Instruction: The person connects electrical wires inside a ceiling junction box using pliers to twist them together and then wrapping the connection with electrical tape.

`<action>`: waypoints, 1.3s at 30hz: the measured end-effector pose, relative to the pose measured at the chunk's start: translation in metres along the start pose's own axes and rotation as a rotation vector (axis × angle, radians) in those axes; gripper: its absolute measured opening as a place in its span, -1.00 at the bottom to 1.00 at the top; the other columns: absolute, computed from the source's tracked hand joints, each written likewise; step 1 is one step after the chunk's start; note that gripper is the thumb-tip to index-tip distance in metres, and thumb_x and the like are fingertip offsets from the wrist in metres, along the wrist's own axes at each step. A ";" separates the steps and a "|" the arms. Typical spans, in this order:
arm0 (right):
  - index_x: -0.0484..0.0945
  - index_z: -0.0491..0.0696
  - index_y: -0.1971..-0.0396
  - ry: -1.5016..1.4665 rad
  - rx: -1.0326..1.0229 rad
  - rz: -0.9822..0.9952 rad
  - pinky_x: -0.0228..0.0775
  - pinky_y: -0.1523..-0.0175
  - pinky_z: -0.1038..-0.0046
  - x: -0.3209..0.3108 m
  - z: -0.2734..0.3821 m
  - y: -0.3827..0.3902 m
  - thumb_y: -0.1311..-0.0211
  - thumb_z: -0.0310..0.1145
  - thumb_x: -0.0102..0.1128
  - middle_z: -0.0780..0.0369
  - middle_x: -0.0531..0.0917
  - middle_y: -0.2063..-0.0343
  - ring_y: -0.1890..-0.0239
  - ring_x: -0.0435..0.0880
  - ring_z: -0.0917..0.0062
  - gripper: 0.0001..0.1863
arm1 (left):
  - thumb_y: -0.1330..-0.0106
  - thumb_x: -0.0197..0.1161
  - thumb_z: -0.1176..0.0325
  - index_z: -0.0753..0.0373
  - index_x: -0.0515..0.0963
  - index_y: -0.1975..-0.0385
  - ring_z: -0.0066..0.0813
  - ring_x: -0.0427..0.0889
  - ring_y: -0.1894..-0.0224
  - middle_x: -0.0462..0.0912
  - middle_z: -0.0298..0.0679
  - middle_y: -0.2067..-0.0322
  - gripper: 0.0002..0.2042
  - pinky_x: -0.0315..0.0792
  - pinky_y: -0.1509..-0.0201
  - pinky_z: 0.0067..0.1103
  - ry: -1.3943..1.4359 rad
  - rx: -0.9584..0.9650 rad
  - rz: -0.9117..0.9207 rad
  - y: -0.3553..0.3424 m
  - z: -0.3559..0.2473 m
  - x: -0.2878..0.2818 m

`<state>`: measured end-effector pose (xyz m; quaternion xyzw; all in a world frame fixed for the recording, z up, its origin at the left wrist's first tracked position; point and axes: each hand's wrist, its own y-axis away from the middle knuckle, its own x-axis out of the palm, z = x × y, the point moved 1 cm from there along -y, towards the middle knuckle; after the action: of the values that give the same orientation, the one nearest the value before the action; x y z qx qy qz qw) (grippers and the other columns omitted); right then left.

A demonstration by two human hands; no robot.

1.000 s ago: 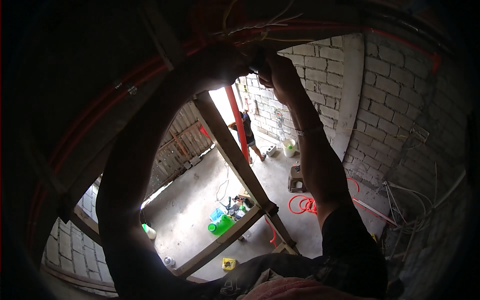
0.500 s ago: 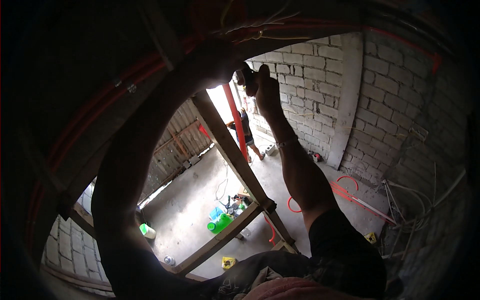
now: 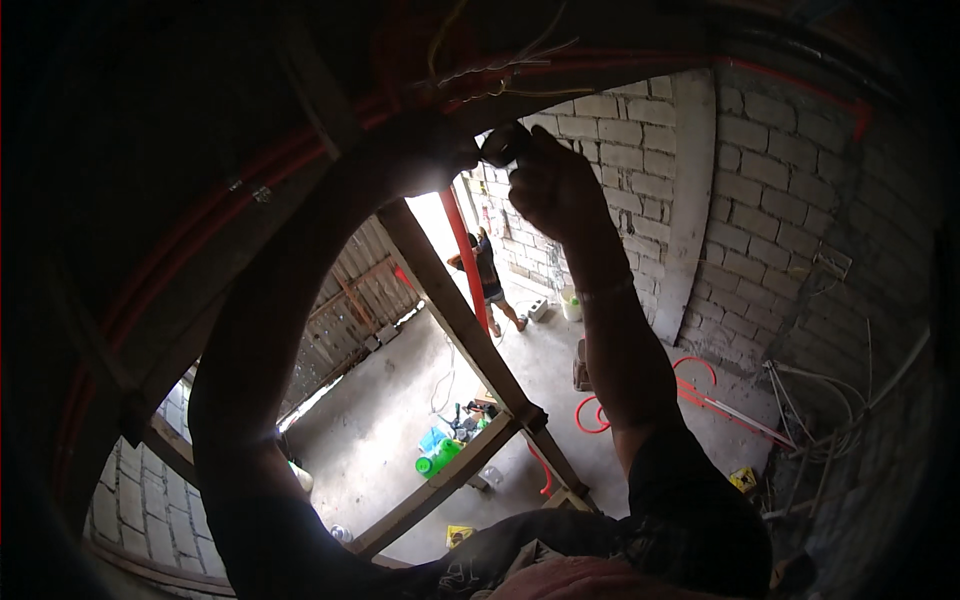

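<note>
Both arms reach up overhead. My right hand (image 3: 548, 185) is closed around a small dark round thing that looks like a roll of tape (image 3: 503, 145). Close beside the roll, on its left, is my left hand (image 3: 435, 150), mostly lost in shadow, so its fingers do not show clearly. Below the left hand an orange conduit pipe (image 3: 467, 262) hangs down. Loose wires (image 3: 520, 66) stick out above the hands, near orange conduits (image 3: 190, 225) that run along the dark ceiling.
A wooden frame (image 3: 450, 300) stands beneath me. On the concrete floor are a green bottle (image 3: 438, 460), tools, a yellow box (image 3: 459, 536) and orange tubing (image 3: 592, 415). A person (image 3: 485, 275) stands by the bright opening. A block wall (image 3: 630, 150) rises at right.
My right hand has turned and shifted slightly right and down, and its forearm has swung right. The dark roll now shows more fully between the hands. The left hand stays close to its place.
</note>
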<state>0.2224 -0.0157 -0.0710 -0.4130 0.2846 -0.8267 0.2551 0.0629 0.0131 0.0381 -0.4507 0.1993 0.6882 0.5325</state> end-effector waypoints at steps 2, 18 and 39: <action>0.29 0.09 0.63 -0.176 0.033 0.057 -0.08 0.67 0.68 0.000 0.004 -0.012 -0.36 -0.13 -0.27 0.47 0.10 0.82 0.81 0.04 0.76 -0.64 | -0.27 0.03 0.29 0.07 0.53 0.18 -0.33 0.61 0.42 0.61 -0.16 0.43 -0.81 0.48 0.27 -0.41 0.090 0.046 -0.118 0.006 -0.009 -0.008; 0.57 -0.24 0.58 1.392 -0.538 -0.572 0.27 0.48 0.57 -0.032 -0.034 -0.041 -0.36 -0.05 -0.46 0.22 0.47 0.79 0.73 0.38 0.60 -0.32 | -0.04 0.12 0.51 0.21 0.50 0.31 -0.27 0.59 0.38 0.57 -0.15 0.46 -0.81 0.49 0.33 -0.44 0.019 -0.025 -0.168 0.001 0.004 0.007; 0.41 0.04 0.49 -0.032 -0.128 0.010 -0.01 0.72 0.73 -0.014 -0.004 -0.021 -0.33 -0.18 -0.18 0.43 0.40 0.72 0.83 0.15 0.75 -0.74 | -0.22 0.06 0.31 0.12 0.52 0.18 -0.33 0.59 0.31 0.60 -0.19 0.40 -0.79 0.46 0.21 -0.43 0.067 -0.041 0.008 0.005 -0.006 -0.003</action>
<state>0.2221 0.0089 -0.0664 -0.4400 0.3348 -0.7989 0.2368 0.0610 0.0053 0.0367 -0.4836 0.2046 0.6787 0.5134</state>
